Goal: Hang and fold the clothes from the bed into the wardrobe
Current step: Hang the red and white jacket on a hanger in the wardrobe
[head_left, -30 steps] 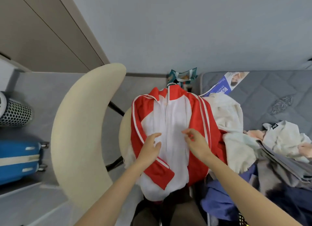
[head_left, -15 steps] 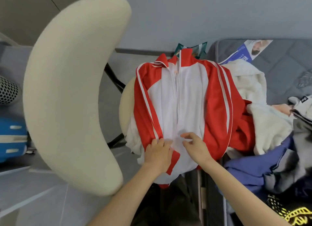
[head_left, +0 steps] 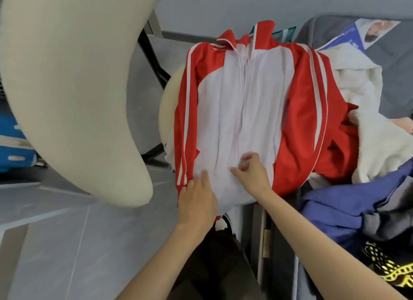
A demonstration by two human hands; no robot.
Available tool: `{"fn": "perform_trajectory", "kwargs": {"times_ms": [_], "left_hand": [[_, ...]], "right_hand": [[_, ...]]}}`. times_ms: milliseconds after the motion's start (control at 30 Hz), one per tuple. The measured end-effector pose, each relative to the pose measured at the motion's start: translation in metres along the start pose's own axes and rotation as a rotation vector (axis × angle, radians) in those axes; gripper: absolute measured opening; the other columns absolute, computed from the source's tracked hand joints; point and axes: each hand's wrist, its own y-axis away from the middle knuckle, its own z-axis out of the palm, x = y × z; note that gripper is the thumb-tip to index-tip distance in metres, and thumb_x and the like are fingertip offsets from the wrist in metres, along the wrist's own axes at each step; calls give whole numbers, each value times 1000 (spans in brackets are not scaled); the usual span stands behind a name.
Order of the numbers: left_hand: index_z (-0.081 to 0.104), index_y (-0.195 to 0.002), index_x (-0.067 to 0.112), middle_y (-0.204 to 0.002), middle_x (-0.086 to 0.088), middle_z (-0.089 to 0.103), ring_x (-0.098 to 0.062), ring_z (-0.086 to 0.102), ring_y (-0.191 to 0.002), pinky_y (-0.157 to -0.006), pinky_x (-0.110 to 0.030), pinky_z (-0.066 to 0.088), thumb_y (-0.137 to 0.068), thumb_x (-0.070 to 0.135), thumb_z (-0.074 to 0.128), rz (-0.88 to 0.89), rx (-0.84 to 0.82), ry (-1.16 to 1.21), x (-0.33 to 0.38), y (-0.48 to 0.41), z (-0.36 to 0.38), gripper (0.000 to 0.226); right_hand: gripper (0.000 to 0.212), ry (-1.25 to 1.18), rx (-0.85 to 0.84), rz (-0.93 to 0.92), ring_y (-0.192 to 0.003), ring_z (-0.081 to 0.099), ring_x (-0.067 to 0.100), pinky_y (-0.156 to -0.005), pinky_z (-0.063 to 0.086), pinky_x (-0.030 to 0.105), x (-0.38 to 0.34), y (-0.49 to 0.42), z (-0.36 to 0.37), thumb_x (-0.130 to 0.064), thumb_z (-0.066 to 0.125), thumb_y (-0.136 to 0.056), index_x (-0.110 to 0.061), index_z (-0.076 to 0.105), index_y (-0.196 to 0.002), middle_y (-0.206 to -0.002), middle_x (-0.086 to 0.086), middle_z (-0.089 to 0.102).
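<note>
A red and white zip-up jacket (head_left: 252, 102) lies front up across a cream chair seat (head_left: 166, 111), its collar away from me. My left hand (head_left: 196, 201) rests on the lower hem at the left, fingers fairly straight on the white cloth. My right hand (head_left: 252, 174) sits just right of the zip near the hem, fingers curled and pinching the white fabric. To the right, a pile of clothes covers the grey bed (head_left: 384, 60): a cream garment (head_left: 366, 111), a blue-purple garment (head_left: 348, 205) and a black and yellow one (head_left: 388, 268).
The chair's large cream curved backrest (head_left: 73, 93) fills the upper left, close to my head. A blue suitcase (head_left: 13, 147) stands on the grey tiled floor (head_left: 67, 243) at far left. A blue and white leaflet (head_left: 362, 33) lies on the bed's far corner.
The view has dropped closer to the jacket. Both hands slid from mid-chest down to the hem; my left hand moved to the left side and my right now pinches the cloth.
</note>
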Motion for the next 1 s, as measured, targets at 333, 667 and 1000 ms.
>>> {"fn": "perform_trajectory", "kwargs": {"times_ms": [333,667,1000], "left_hand": [[9,-150,17,-138,-10,25,-23,36,-122,-101,-33,38,-90,25,59,-125,114,261,-7,17,39,79],[33,-137,10,-137,-9,38,-24,46,-120,-96,-31,42,-85,36,69,-618,-229,1131,-14,31,111,69],[50,-134,32,-133,6,56,-13,45,-126,-114,-49,16,-53,66,66,-683,-471,1827,0,20,114,89]], "right_hand": [[37,19,-120,-181,-93,59,9,-92,44,25,19,6,-1,-7,49,-92,-36,65,-108,-94,-12,69],[41,679,-150,-381,-93,52,22,-87,31,38,57,23,34,-39,60,-87,-26,48,-125,-100,0,46],[29,235,319,-404,-60,35,14,-58,28,33,80,63,2,0,57,-71,-19,35,-69,-68,-5,39]]}}
